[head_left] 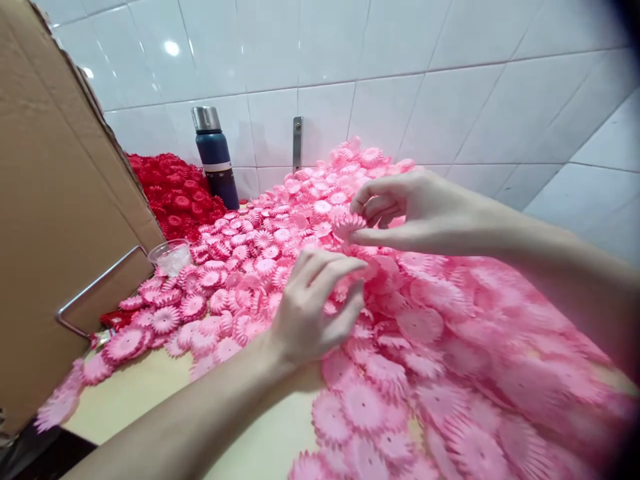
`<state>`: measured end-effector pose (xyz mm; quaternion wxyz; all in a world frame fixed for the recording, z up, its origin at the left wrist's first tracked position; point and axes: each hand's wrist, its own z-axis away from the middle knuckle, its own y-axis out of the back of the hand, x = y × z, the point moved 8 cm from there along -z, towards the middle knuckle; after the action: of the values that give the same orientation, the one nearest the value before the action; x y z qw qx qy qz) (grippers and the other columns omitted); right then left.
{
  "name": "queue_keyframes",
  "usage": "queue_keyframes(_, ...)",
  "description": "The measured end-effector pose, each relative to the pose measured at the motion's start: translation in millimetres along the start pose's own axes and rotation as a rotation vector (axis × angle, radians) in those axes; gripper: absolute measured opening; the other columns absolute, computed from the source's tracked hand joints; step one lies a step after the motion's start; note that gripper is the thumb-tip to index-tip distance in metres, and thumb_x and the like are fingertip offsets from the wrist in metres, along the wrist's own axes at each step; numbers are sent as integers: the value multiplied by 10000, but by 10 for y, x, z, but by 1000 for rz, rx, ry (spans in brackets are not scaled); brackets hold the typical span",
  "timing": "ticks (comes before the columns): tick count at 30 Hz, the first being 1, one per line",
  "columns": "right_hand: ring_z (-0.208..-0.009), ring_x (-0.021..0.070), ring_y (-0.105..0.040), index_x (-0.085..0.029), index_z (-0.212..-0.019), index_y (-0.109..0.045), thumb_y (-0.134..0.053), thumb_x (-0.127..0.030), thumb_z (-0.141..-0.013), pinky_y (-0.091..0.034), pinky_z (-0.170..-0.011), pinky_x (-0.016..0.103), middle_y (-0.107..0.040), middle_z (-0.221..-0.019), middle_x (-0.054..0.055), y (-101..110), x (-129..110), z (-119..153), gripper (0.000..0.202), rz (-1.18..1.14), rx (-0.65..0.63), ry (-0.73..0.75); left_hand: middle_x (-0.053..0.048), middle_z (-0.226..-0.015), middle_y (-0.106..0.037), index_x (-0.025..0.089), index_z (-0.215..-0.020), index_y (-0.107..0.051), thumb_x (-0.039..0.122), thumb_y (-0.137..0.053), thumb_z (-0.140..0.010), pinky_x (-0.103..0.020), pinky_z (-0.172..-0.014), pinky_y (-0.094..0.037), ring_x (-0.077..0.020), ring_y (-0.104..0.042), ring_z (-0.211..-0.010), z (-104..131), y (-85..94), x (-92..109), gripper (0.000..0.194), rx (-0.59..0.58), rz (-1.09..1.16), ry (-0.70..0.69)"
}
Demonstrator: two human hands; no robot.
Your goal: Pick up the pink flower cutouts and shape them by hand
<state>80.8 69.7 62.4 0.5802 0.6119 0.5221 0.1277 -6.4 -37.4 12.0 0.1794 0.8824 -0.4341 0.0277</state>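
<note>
The pink fringed disc at my right fingertips sits tilted, so its round form looks like a flattened oval, its longer way running roughly across my view and its toothed rim turned upward and toward the left. My right hand pinches it between thumb and fingers, just above the heap; it lies up and to the right of my left hand, apart from it. That left hand is half curled, a gap between thumb and forefinger; pink shows through, but I can't tell whether I'm gripping any of it. Around both hands spreads a heap of pink discs, thin and round with finely cut edges, many with a small centre hole, over a smooth, pale yellow tabletop. Glossy white tiles rise behind.
</note>
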Motion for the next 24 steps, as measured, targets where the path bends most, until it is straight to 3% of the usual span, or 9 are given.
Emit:
queue_keyframes(4, -591, 146, -584, -203, -831, -566, -668, -406, -811, -437, -484, 284, -637, -671, 4, -110, 23, 140, 228, -119, -129, -38, -80, -1087, -644, 196, -1165, -573, 136, -686, -787, -392, -827, -574, -202, -624, -972, -21, 53, -166, 399, 35, -45, 160)
queue_keyframes(11, -663, 131, -598, -184, -799, -604, -688, -400, -802, -461, -530, 254, -631, -752, 6, -179, -3, 156, 232, -180, -180, 51, -69, -1083, -664, 222, -1144, -625, 143, -663, -830, -351, -848, -605, -180, -663, -960, 58, -23, -350, 326, -47, 163, 311)
queue_keyframes(17, -608, 103, -496, -180, -701, -537, -682, -443, -804, -385, -509, 253, -539, -683, -15, -191, 154, 141, 318, -318, -261, -39, -49, -1012, -667, 210, -1030, -661, 58, -611, -833, -331, -808, -590, -172, -650, -936, 21, 8, -336, 254, -8, 160, 312)
queue_keyframes(21, -577, 92, -446, -175, -678, -539, -680, -467, -803, -339, -492, 247, -516, -636, -23, -133, 214, 131, 348, -303, -220, -63, -47, -970, -667, 190, -855, -693, 52, -622, -806, -370, -863, -551, -184, -633, -962, -58, 84, -321, 163, 14, -89, 286)
queue_keyframes(24, -557, 88, -427, -175, -682, -549, -691, -497, -779, -331, -488, 247, -503, -619, -27, -127, 275, 125, 364, -272, -176, -94, -74, -1054, -671, 171, -983, -691, 111, -701, -768, -390, -916, -538, -199, -630, -1023, -94, 75, -280, 224, -18, -170, 245)
